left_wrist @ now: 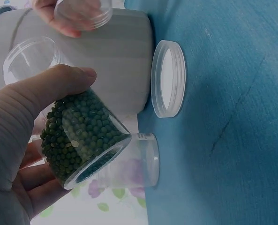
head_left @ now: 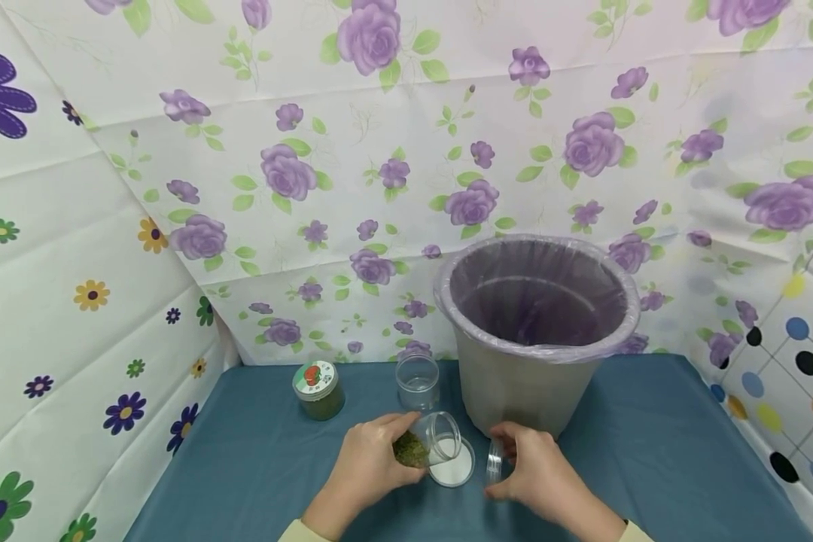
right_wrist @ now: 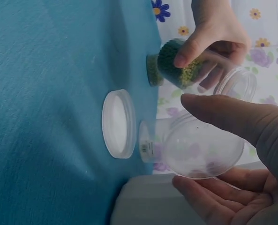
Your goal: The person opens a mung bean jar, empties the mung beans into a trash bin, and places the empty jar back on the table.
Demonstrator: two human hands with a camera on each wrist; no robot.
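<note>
My left hand [head_left: 373, 455] grips a clear plastic jar [left_wrist: 106, 123] partly filled with mung beans [left_wrist: 78, 133]. The jar is tilted, its uncapped mouth towards the right, above a lid with a white liner [head_left: 452, 465] on the table. In my right hand [head_left: 538, 470] is a clear, shallow round piece, apparently a lid [right_wrist: 204, 145], pinched on edge between thumb and fingers. It is apart from the jar's mouth. Behind the tilted jar stands an uncapped clear jar [head_left: 418, 385], with no contents visible. In the right wrist view, the thumb covers part of the clear piece.
A large grey bin [head_left: 525, 384] with a purple liner stands behind my right hand. At the back left is a capped jar [head_left: 320, 391] with a label on its lid. Blue cloth [head_left: 244, 467] covers the table, and flowered sheets [head_left: 352, 173] hang behind it.
</note>
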